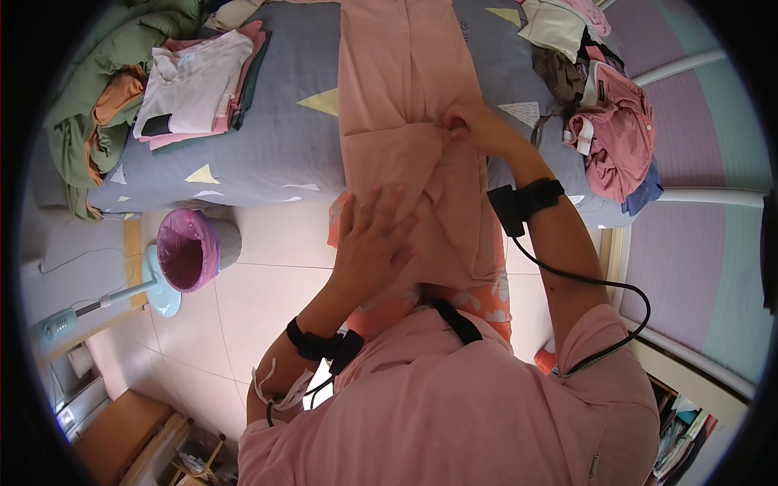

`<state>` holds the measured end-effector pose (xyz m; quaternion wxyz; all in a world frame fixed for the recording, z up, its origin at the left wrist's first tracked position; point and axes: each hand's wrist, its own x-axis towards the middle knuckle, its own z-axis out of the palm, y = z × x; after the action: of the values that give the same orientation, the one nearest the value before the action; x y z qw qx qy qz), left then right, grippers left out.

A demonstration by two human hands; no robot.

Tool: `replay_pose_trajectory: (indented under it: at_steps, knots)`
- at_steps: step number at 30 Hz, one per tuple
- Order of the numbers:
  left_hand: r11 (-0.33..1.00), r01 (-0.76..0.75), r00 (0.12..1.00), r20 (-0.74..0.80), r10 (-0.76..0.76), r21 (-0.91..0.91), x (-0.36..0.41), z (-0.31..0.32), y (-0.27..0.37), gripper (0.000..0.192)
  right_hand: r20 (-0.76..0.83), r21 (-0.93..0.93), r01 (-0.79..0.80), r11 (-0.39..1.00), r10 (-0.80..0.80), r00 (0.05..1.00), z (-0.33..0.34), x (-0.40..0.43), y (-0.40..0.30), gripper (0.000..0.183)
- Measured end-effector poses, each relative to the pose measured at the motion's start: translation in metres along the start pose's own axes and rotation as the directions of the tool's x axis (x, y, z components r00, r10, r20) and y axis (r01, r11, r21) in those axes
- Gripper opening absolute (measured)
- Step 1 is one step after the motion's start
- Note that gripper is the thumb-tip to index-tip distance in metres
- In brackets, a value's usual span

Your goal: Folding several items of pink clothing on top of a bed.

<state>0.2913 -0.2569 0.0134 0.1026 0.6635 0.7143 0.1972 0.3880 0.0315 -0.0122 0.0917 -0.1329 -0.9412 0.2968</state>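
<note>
A long pink garment [389,67] lies across the grey patterned bed sheet [292,54] and reaches down over my lap, with its near part folded and creased. On the lower left of that cloth my left hand [380,240] rests flat, its fingers spread and slightly blurred. Farther up, at the garment's right side, my right hand [465,124] pinches an edge of the cloth between thumb and fingers. Black straps with cables are around both my forearms. Orange patterned trousers [492,297] show under the garment.
Folded shirts [194,79] are stacked on the bed at left, beside a green quilt [79,133]. Crumpled clothes [620,127] lie at right near sliding wardrobe doors [687,243]. A lined waste bin [228,243] and a light-blue fan stand [161,297] are on the tiled floor at left.
</note>
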Motion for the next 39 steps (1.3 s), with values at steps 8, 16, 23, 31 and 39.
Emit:
replay_pose_trajectory:
  at_steps: [8, 16, 23, 31, 39]
  knots:
    - [1.0, -0.007, 1.0, -0.013, 0.007, -0.001, -0.001, -0.002, 0.0, 0.042, -0.013, 0.063, 0.005, 0.998, -0.004, 1.0, -0.024, 0.011, -0.013, 0.013]
    - [1.0, 0.001, 1.0, -0.006, -0.001, -0.012, 0.0, -0.006, 0.002, 0.043, -0.208, -0.16, -0.068, 0.985, 0.034, 0.978, -0.004, -0.006, -0.01, 0.021]
    - [0.995, -0.069, 0.986, 0.157, 0.058, 0.068, 0.017, -0.013, -0.028, 0.051, -0.203, -0.126, 0.176, 0.976, -0.199, 0.959, 0.022, -0.019, -0.054, 0.021]
    - [0.991, -0.121, 0.988, 0.103, 0.115, 0.059, 0.049, -0.035, -0.062, 0.052, -0.365, -0.164, 0.094, 0.982, -0.149, 0.919, -0.023, 0.0, -0.019, 0.022]
    - [0.983, -0.158, 0.958, -0.227, 0.176, 0.096, 0.167, -0.035, -0.156, 0.036, -0.365, 0.016, -0.145, 0.989, 0.141, 0.92, -0.054, 0.065, 0.07, 0.027]
